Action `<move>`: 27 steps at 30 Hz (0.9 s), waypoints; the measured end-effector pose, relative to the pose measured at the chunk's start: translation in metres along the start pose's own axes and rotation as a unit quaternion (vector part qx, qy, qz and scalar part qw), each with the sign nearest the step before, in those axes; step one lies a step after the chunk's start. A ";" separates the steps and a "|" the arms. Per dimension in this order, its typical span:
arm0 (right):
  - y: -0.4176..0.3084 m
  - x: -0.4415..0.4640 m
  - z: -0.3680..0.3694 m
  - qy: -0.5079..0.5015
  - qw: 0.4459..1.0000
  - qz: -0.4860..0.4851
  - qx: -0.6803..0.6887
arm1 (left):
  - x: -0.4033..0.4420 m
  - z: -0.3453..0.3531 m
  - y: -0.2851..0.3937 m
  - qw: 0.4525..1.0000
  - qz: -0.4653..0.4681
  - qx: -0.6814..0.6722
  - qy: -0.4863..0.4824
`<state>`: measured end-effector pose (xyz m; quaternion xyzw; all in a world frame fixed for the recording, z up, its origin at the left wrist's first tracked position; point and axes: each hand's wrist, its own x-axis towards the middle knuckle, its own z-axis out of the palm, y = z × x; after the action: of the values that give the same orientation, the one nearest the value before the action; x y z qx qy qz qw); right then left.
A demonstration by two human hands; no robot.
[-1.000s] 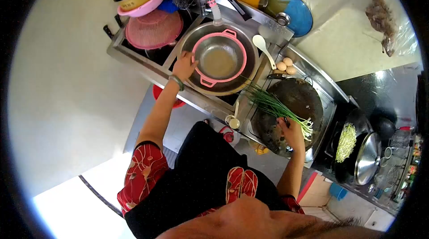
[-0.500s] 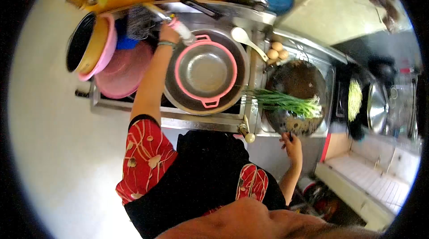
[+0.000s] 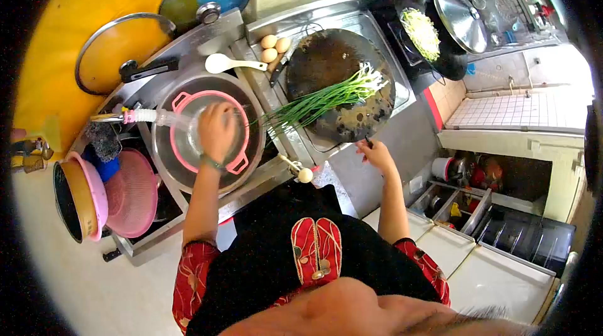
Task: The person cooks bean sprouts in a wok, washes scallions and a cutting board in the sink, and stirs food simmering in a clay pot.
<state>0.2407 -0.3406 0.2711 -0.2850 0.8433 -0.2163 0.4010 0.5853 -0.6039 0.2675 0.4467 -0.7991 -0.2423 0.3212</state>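
My left hand is over the pink-rimmed basin in the sink; its fingers are blurred. Water runs from the faucet beside it. Near the board's front edge, my right hand is closed on a small dark object, too small to name. Green chives with white ends lie across the round dark cutting board. A knife rests at the board's left edge.
Eggs and a white ladle lie behind the sink. Pink colander and stacked bowls stand at left. Bean sprouts are in a black pan by a steel lid. An open drawer is at lower right.
My left hand has moved from the faucet to over the basin, and water now runs. The view has turned to the right. My right hand still holds the small dark object.
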 end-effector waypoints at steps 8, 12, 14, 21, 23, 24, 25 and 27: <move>0.043 -0.017 -0.006 -0.007 0.999 0.041 0.030 | 0.085 0.197 0.181 0.943 0.197 0.050 -0.264; 0.115 -0.026 -0.004 0.016 0.994 0.054 0.093 | 0.083 0.270 0.199 0.913 0.140 0.192 -0.332; 0.156 -0.029 -0.001 0.042 0.988 0.059 0.135 | 0.079 0.270 0.201 0.916 0.156 0.198 -0.313; 0.047 0.053 -0.032 0.275 0.943 -0.185 -0.041 | 0.072 0.270 0.179 0.916 0.155 0.212 -0.304; -0.003 0.083 -0.033 0.294 0.921 -0.234 -0.099 | 0.072 0.268 0.185 0.919 0.121 0.198 -0.318; -0.012 0.094 -0.031 0.269 0.930 -0.213 -0.132 | 0.072 0.268 0.186 0.919 0.118 0.196 -0.322; -0.016 0.103 -0.031 0.243 0.937 -0.191 -0.164 | 0.073 0.268 0.187 0.918 0.115 0.194 -0.327; -0.014 0.115 -0.035 0.214 0.938 -0.193 -0.193 | 0.075 0.269 0.188 0.922 0.114 0.190 -0.318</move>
<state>0.1577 -0.4218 0.2365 -0.4614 0.8633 -0.1788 0.0994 0.2546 -0.5513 0.2342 0.3051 -0.9356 -0.1772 -0.0150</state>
